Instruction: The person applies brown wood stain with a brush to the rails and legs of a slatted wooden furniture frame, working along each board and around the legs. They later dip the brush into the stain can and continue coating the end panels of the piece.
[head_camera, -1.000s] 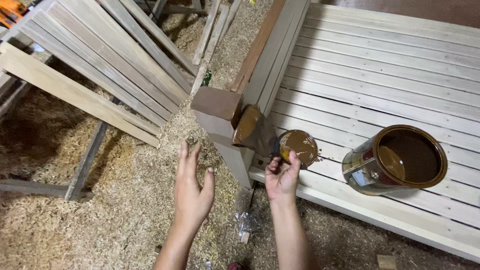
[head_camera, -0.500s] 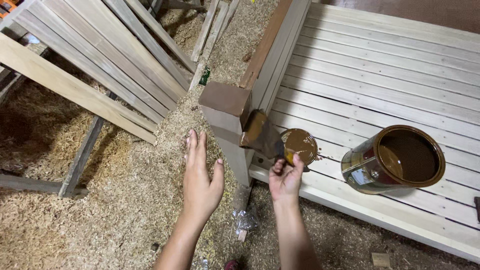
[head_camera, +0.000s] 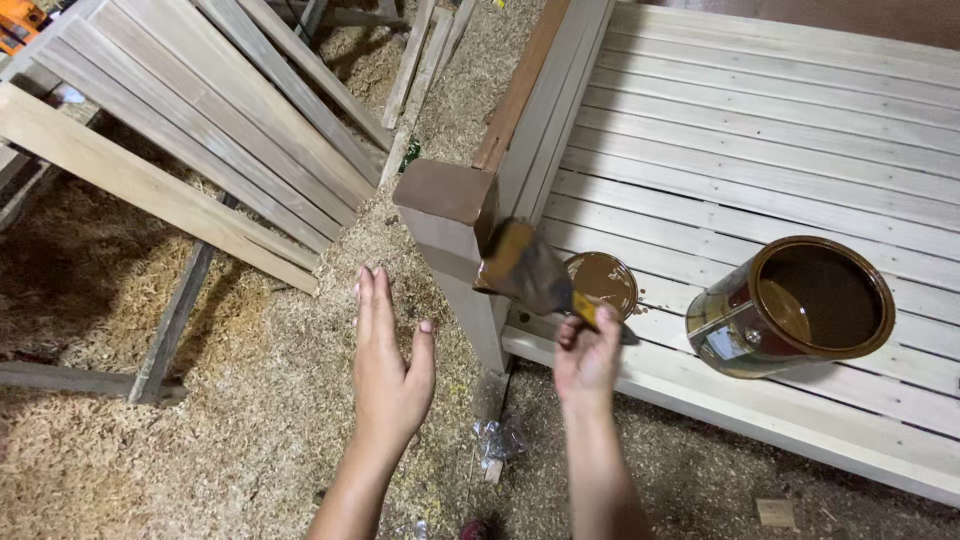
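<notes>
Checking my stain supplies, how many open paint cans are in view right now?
1: the open can of brown stain sits tilted on the slatted wood frame, right of the right hand holding the brush.

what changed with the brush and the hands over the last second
The right hand kept its grip on the paintbrush and swung the bristles left and up, off the can lid and onto the side of the wooden post. The left hand stayed open and empty over the sawdust, drifting slightly toward the post. The open stain can, lid and slatted frame stayed put.
</notes>
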